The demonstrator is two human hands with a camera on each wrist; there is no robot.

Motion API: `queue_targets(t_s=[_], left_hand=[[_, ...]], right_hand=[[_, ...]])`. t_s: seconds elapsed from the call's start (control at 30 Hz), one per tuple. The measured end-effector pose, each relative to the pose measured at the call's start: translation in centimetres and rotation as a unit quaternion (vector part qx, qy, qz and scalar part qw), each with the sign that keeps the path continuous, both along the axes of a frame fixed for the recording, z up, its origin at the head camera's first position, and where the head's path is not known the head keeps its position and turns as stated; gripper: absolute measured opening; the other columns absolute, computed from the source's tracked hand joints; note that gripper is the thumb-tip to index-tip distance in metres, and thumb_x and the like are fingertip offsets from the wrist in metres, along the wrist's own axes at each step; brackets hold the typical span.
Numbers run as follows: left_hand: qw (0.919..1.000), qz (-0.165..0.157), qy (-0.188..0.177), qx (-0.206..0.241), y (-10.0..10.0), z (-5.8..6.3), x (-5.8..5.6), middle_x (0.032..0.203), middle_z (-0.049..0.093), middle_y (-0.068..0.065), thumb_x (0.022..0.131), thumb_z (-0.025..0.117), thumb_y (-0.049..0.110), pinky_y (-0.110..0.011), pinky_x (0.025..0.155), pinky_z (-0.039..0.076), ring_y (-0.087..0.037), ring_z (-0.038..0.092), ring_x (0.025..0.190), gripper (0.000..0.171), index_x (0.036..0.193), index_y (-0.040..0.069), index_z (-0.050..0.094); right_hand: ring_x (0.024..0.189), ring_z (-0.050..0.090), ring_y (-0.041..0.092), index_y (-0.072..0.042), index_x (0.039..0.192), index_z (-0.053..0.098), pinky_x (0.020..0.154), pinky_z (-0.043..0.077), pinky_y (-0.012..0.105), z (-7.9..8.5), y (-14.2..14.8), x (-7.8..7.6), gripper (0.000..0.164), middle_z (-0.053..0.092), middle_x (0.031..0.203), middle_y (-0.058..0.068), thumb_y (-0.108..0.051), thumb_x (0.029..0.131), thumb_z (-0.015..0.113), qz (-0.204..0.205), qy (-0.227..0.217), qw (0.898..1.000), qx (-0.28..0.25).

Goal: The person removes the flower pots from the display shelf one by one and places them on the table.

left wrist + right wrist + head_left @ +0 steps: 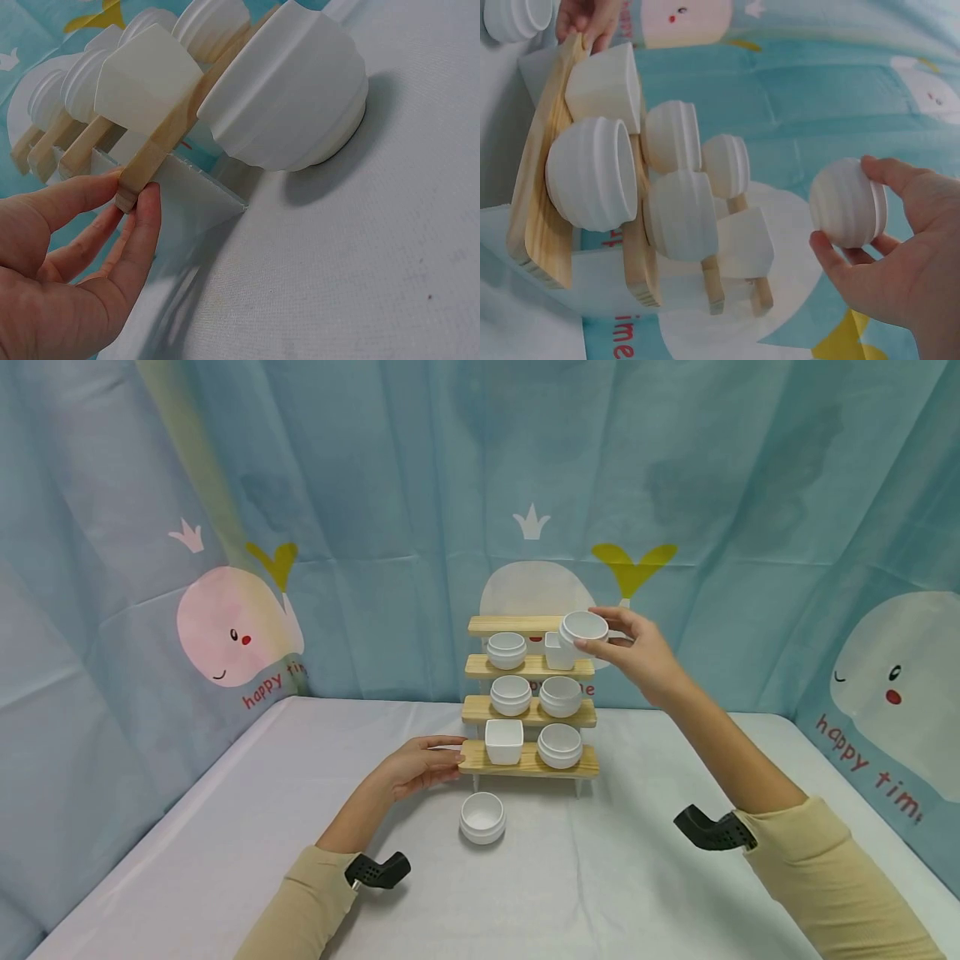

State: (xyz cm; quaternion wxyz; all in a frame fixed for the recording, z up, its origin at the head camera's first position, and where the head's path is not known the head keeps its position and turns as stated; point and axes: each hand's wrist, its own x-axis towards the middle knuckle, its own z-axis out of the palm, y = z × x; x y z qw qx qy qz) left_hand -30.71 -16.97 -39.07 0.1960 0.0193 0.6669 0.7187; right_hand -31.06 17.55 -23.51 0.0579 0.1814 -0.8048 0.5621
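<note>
My right hand [637,652] grips a round white bowl [847,202] by its sides, near the right end of the top step of a wooden tiered stand [530,760]. In the right wrist view that bowl hangs apart from the stand. My left hand [82,262] pinches the left end of the stand's lowest wooden step [161,142] between thumb and fingers. On the lower three steps stand white bowls in pairs: a square bowl [504,742] and a round bowl [560,746] lowest, two round ones in the middle, a round one and another square bowl [558,652] above.
One more round white bowl [482,818] sits on the white tablecloth [637,877] in front of the stand. Behind the table hangs a light blue curtain [375,610] printed with cartoon figures. A black wrist mount [716,829] juts from the right sleeve.
</note>
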Motion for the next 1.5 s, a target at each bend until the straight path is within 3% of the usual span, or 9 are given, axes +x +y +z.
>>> queue_targets(t_s=[0.43, 0.73, 1.5], left_hand=[[1.0, 0.002, -0.002, 0.001, 0.0, -0.1, -0.1, 0.112, 0.067, -0.01, 0.104, 0.061, -0.001, -0.022, 0.081, 0.063, -0.01, 0.07, 0.088, 0.055, 0.155, -0.009, 0.043], [1.0, 0.002, -0.002, -0.005, 0.0, 0.0, -0.1, 0.115, 0.067, -0.011, 0.104, 0.061, -0.001, -0.023, 0.083, 0.063, -0.011, 0.07, 0.09, 0.055, 0.155, -0.009, 0.043], [1.0, 0.004, -0.004, -0.004, 0.1, 0.2, 0.1, 0.114, 0.068, -0.01, 0.104, 0.062, -0.001, -0.024, 0.084, 0.063, -0.011, 0.071, 0.09, 0.054, 0.154, -0.009, 0.043]], right_hand=[[0.105, 0.063, 0.009, -0.009, 0.161, 0.042, 0.097, 0.048, 0.022, -0.6, 0.0, 1.3, 0.067, 0.05, 0.152, 0.015, -0.018, 0.102, 0.072, 0.002, -0.01, 1.0, 0.008], [0.103, 0.063, 0.008, -0.007, 0.161, 0.042, 0.091, 0.052, 0.015, -1.3, 0.0, 2.3, 0.067, 0.05, 0.152, 0.016, -0.015, 0.101, 0.072, 0.015, -0.01, 1.0, -0.006], [0.104, 0.066, 0.006, -0.004, 0.156, 0.047, 0.093, 0.055, 0.019, -3.1, 0.2, 3.7, 0.061, 0.053, 0.144, 0.013, -0.012, 0.101, 0.072, 0.031, -0.006, 0.999, -0.022]])
